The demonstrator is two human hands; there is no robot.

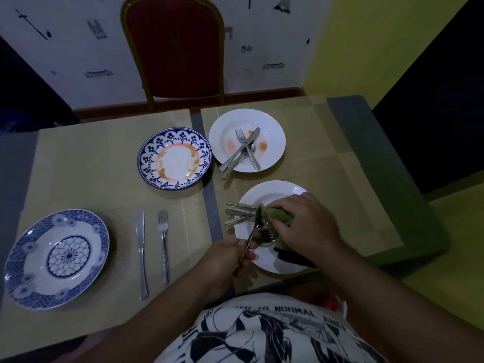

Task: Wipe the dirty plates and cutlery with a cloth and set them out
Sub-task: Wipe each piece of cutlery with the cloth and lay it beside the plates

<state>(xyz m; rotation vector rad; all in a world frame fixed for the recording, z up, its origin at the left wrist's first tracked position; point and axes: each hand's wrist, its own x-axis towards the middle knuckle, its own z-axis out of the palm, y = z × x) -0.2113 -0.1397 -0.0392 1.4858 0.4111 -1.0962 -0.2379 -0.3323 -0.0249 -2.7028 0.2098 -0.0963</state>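
One utensil spans both hands: left hand fingers grip its handle, right hand fingers clamp the green cloth over its far end.

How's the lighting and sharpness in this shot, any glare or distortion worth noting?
Head view: dim, corners black; the wide lens bows the table edges; a glare spot on the far rim of the near white plate; the utensil gripped by the left hand and the green cloth in the right hand look soft.
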